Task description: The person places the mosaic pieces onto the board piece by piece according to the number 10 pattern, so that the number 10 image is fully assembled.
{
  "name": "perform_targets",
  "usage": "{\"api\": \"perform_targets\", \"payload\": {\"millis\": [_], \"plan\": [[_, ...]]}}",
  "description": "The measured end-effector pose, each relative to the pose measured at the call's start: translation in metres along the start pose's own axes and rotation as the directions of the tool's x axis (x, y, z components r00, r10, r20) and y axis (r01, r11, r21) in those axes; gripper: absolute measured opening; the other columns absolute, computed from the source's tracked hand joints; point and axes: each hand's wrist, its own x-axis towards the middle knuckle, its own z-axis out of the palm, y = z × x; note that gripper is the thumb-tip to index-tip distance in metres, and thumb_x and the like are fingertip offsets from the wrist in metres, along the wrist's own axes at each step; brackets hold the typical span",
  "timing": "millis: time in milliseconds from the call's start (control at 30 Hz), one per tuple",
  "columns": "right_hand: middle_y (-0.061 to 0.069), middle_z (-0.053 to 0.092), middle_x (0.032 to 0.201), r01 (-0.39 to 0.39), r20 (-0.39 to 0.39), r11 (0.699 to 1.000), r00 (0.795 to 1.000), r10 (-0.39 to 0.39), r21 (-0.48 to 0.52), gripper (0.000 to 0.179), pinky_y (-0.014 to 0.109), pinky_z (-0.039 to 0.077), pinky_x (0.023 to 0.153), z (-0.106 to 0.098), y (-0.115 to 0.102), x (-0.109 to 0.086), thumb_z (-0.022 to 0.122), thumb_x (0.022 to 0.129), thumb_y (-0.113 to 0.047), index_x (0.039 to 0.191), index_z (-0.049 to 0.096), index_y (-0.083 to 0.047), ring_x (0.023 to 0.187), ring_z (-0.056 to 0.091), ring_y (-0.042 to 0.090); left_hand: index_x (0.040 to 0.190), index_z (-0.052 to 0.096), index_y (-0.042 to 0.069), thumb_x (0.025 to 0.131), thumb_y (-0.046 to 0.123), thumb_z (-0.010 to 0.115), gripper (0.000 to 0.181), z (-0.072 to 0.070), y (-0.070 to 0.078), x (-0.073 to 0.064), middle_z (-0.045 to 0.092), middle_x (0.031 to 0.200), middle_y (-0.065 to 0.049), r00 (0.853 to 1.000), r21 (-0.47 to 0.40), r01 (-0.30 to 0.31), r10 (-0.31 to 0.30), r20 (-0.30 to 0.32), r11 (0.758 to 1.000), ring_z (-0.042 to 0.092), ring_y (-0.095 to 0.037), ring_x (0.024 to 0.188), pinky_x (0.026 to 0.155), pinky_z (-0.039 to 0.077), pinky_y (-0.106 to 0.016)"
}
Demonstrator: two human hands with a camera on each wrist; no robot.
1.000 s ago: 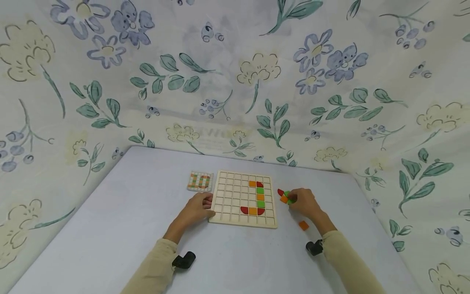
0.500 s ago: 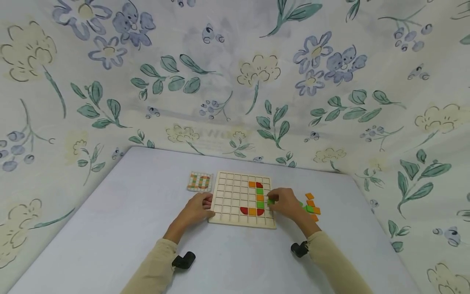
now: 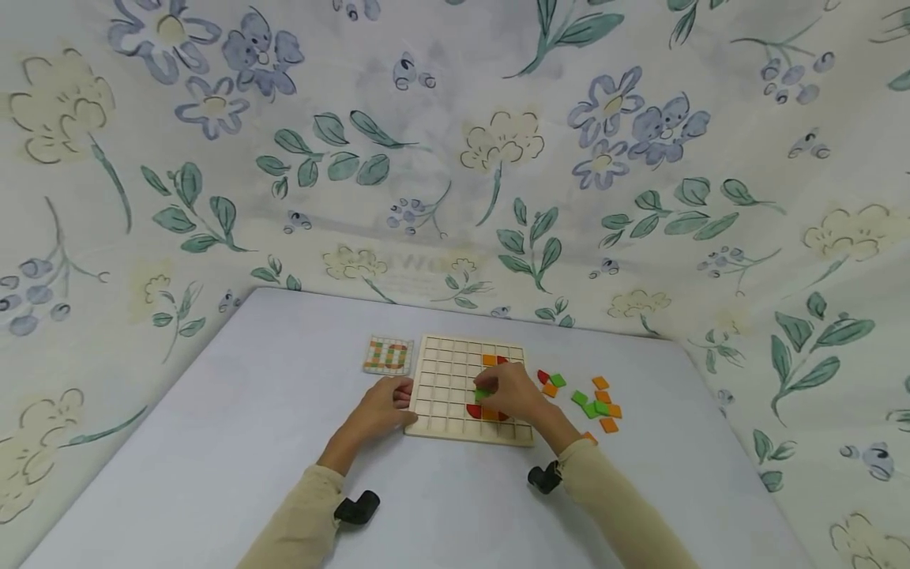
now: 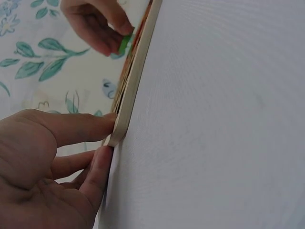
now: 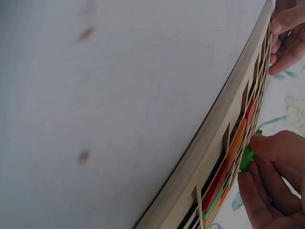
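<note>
The wooden grid board (image 3: 442, 381) lies mid-table, with orange and red tiles set in its right part. My left hand (image 3: 379, 406) holds the board by its left edge; in the left wrist view the thumb (image 4: 90, 128) lies on top and a finger presses from the side or below. Over the board's right half, my right hand (image 3: 517, 390) pinches a green tile (image 3: 481, 393) between thumb and fingers. The right wrist view has this green tile (image 5: 247, 156) tilted at the grid; whether it touches a cell, I cannot tell. Some set tiles are hidden under my right hand.
A small pattern card (image 3: 388, 355) with coloured squares sits left of the board's far corner. Right of the board lie several loose green and orange tiles (image 3: 600, 408) and a red rounded tile (image 3: 543, 377). A flower-patterned cloth (image 3: 455, 197) rises behind the table.
My right hand has moved left from the loose tiles to above the board, carrying the green tile. The left hand keeps its hold on the board's edge.
</note>
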Motion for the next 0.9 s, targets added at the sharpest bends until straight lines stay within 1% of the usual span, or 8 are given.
{"api": "perform_targets", "payload": {"millis": [200,333,467,600,733,900], "plan": [[-0.001,0.072,0.094,0.005,0.021,1.0,1.0,-0.005,-0.002,0.027,0.022,0.057,0.075,0.0046,-0.0002,0.0059,0.079,0.079,-0.006,0.105,0.074,-0.004,0.084,0.065,0.01,0.131,0.049,-0.014,0.074,-0.007,0.077,0.064,0.0029,0.002,-0.0001,0.053,0.115,-0.019,1.0,-0.028,-0.008,0.009,0.011,1.0,0.059,-0.027,0.103,0.091,0.055,-0.031],[-0.001,0.071,0.092,0.016,0.034,1.0,0.999,-0.016,0.007,0.026,0.021,0.057,0.074,0.0052,0.0008,0.0072,0.08,0.078,-0.006,0.103,0.074,-0.003,0.082,0.065,0.01,0.131,0.049,-0.014,0.074,-0.007,0.077,0.064,0.0041,0.0029,-0.0011,0.054,0.115,-0.019,1.0,-0.026,-0.003,0.004,0.012,1.0,0.059,-0.027,0.103,0.09,0.055,-0.031],[-0.001,0.071,0.093,0.009,0.045,1.0,0.999,-0.01,0.018,0.026,0.021,0.057,0.075,0.0059,0.0012,0.0078,0.08,0.079,-0.008,0.104,0.074,-0.003,0.083,0.065,0.01,0.132,0.049,-0.014,0.075,-0.007,0.077,0.064,0.0038,0.0042,-0.002,0.054,0.115,-0.018,1.0,-0.031,0.003,-0.003,0.012,1.0,0.059,-0.027,0.104,0.089,0.055,-0.031],[-0.001,0.071,0.096,0.009,0.038,1.0,0.999,-0.01,0.012,0.024,0.023,0.057,0.078,0.0064,-0.0006,0.0086,0.078,0.082,-0.009,0.105,0.074,-0.004,0.086,0.065,0.011,0.132,0.049,-0.013,0.075,-0.006,0.077,0.064,0.0021,0.0056,-0.0028,0.054,0.114,-0.016,1.0,-0.021,0.005,-0.005,0.009,1.0,0.059,-0.026,0.104,0.09,0.055,-0.031],[0.001,0.071,0.096,0.034,0.021,0.999,0.999,-0.034,0.02,0.019,0.025,0.057,0.078,0.0072,-0.0037,0.0097,0.074,0.084,-0.005,0.104,0.074,-0.003,0.087,0.065,0.014,0.132,0.049,-0.014,0.075,-0.006,0.077,0.065,-0.0002,0.0061,-0.0029,0.054,0.113,-0.017,1.0,-0.006,-0.002,0.002,0.007,1.0,0.059,-0.026,0.104,0.091,0.054,-0.033],[0.001,0.071,0.095,0.049,0.034,0.998,0.998,-0.051,0.038,0.018,0.023,0.057,0.078,0.0098,-0.0047,0.0111,0.073,0.085,-0.004,0.103,0.073,-0.002,0.088,0.065,0.013,0.133,0.048,-0.014,0.076,-0.006,0.077,0.064,-0.0025,0.0047,-0.0023,0.053,0.116,-0.019,1.0,-0.003,0.006,-0.006,0.014,1.0,0.059,-0.028,0.105,0.091,0.054,-0.032]]}}
